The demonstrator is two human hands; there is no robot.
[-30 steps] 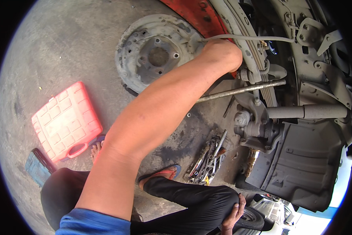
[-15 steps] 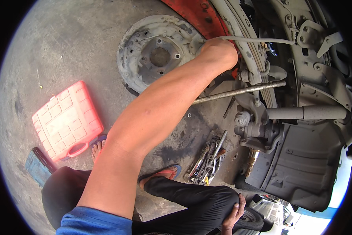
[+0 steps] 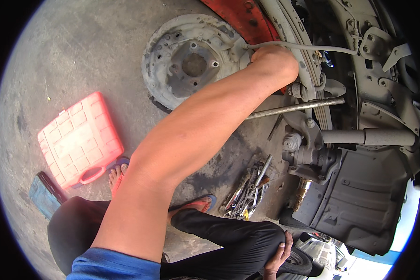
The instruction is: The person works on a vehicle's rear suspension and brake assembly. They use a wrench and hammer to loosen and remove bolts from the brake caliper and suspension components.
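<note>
My left arm reaches up and across to the right. My left hand [image 3: 277,60] is bent at the wrist between a round grey wheel hub [image 3: 165,51] and the leaf spring [image 3: 308,60]. Its fingers are hidden, so what they touch does not show. A thin grey pipe [image 3: 322,48] runs along its upper side. Below the wrist, a long metal rod [image 3: 298,108] slants under the spring, its left end behind my forearm. My right hand [image 3: 281,254] lies on my right knee [image 3: 261,235], fingers stretched out and nothing in them.
A pink-red tool case [image 3: 81,140] lies on the concrete floor at left, beside a blue and black flat object [image 3: 45,193]. Several wrenches and other tools [image 3: 247,189] are heaped near my sandalled foot [image 3: 203,204]. A shock absorber [image 3: 366,136] and dark splash guard [image 3: 359,196] fill the right.
My left hand has shifted slightly to the right, toward the leaf spring. The view has moved a little too. My right hand stays on the knee.
</note>
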